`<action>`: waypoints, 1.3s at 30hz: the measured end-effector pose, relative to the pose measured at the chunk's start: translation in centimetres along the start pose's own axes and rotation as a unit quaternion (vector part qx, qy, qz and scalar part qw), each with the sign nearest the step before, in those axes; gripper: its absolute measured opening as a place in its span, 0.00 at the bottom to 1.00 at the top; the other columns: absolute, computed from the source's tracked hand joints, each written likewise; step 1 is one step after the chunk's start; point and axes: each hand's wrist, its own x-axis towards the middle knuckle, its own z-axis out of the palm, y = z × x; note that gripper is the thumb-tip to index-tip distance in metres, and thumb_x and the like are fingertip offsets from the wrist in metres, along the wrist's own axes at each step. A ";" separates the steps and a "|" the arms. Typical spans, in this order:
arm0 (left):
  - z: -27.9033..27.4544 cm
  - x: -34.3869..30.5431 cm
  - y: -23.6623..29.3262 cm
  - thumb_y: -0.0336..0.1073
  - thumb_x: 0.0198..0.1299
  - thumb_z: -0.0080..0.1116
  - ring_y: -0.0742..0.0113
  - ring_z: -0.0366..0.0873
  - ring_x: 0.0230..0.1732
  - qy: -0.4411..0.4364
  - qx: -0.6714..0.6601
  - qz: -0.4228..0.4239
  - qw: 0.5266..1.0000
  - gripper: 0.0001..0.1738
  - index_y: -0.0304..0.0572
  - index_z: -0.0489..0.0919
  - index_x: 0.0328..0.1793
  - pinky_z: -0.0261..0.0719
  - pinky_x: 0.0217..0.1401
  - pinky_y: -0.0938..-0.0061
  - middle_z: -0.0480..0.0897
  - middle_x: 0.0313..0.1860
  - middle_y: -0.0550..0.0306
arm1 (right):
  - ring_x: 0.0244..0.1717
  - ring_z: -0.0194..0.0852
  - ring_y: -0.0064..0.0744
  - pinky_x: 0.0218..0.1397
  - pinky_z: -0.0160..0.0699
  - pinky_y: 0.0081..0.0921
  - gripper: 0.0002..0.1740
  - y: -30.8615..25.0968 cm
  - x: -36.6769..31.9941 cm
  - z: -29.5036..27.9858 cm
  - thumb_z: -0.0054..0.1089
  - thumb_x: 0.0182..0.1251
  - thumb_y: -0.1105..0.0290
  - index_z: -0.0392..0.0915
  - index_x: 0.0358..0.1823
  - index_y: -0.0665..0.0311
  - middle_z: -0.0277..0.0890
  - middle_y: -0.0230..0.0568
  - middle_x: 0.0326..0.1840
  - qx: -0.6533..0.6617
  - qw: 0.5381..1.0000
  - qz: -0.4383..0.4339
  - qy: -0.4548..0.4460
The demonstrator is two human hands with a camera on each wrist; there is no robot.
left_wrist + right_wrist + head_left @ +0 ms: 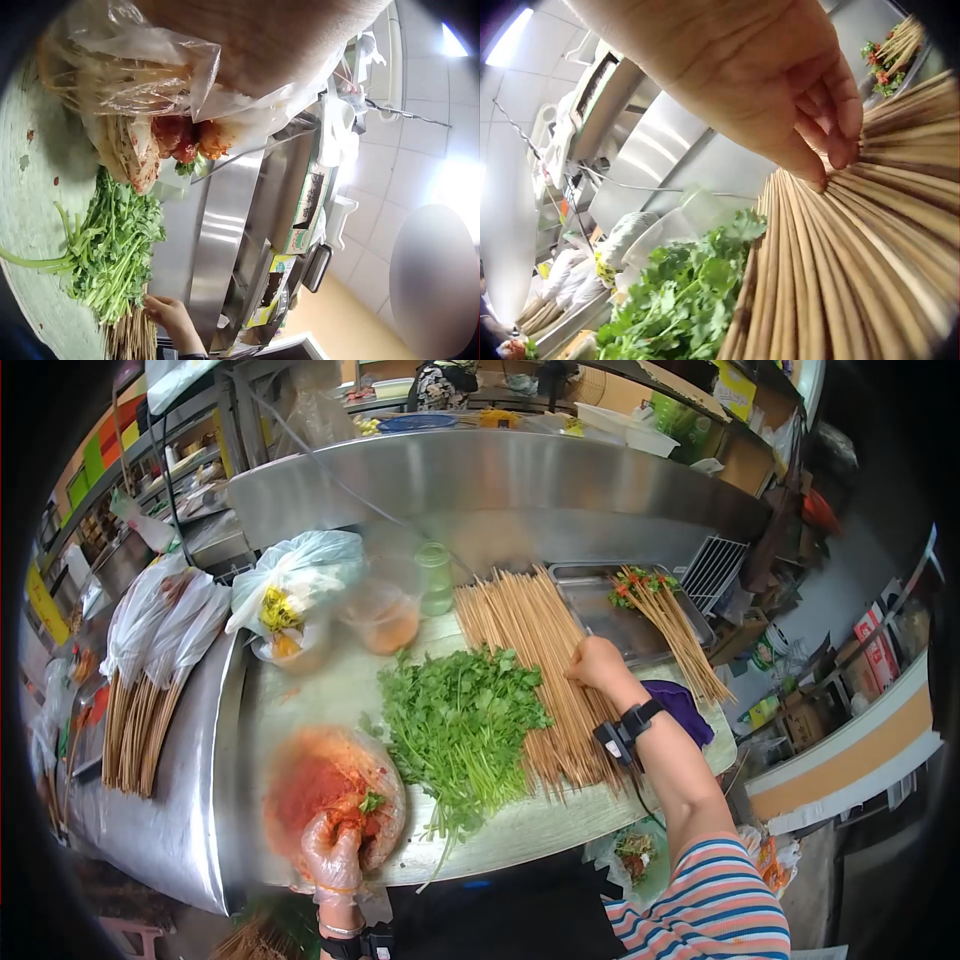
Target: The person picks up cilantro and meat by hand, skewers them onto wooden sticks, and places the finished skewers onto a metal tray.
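The left hand (333,852), in a clear plastic glove, holds red-coated pieces (174,138) at a bowl of red sauce (385,838). A small green sprig (372,801) shows by its fingertips. My bare right hand (600,665) is over a wide layer of wooden skewers (520,620); in the right wrist view its thumb and curled fingers (841,150) pinch at the skewers' upper ends, though the exact grip is partly hidden. A heap of leafy green herbs (455,710) lies between the two hands, left of the skewers.
A metal tray (590,575) at the back right bears skewers with red and green food (672,618). Behind the herbs stand a green glass (434,575), a clear tub (385,628) and a bagged container (310,565). Bagged skewers (145,730) lie far left; purple cloth (680,710) sits right.
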 end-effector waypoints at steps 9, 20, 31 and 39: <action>-0.2 0.0 -0.6 0.19 0.53 0.49 0.71 0.76 0.41 0.001 -0.042 0.001 0.999 0.16 0.26 0.79 0.48 0.75 0.48 0.77 0.81 0.41 0.55 | 0.16 0.74 0.24 0.19 0.72 0.21 0.08 1.5 -0.4 -1.4 0.61 0.57 0.72 0.80 0.24 0.68 0.79 0.37 0.18 0.299 0.947 0.102 -0.062; 0.3 0.1 -0.3 0.23 0.52 0.50 0.72 0.77 0.40 0.017 -0.022 0.017 0.999 0.16 0.28 0.80 0.48 0.75 0.46 0.78 0.81 0.40 0.59 | 0.20 0.80 0.34 0.24 0.79 0.30 0.11 -0.5 -1.6 -2.3 0.62 0.54 0.68 0.80 0.22 0.71 0.81 0.42 0.20 0.098 0.987 0.072 -0.108; 0.4 0.1 1.0 0.22 0.52 0.48 0.71 0.78 0.42 0.038 0.009 0.010 0.999 0.17 0.28 0.81 0.47 0.76 0.48 0.77 0.82 0.42 0.56 | 0.23 0.77 0.24 0.28 0.76 0.21 0.10 -3.5 -6.0 -7.0 0.49 0.69 0.66 0.73 0.37 0.65 0.78 0.38 0.24 0.392 0.917 -0.073 -0.023; 2.0 0.0 1.7 0.28 0.62 0.54 0.64 0.78 0.43 0.086 -0.374 -0.054 0.922 0.17 0.32 0.75 0.57 0.83 0.43 0.70 0.79 0.49 0.53 | 0.25 0.76 0.21 0.31 0.78 0.16 0.09 -14.4 -13.6 2.6 0.48 0.74 0.64 0.68 0.44 0.63 0.77 0.38 0.31 0.743 0.653 -0.135 -0.054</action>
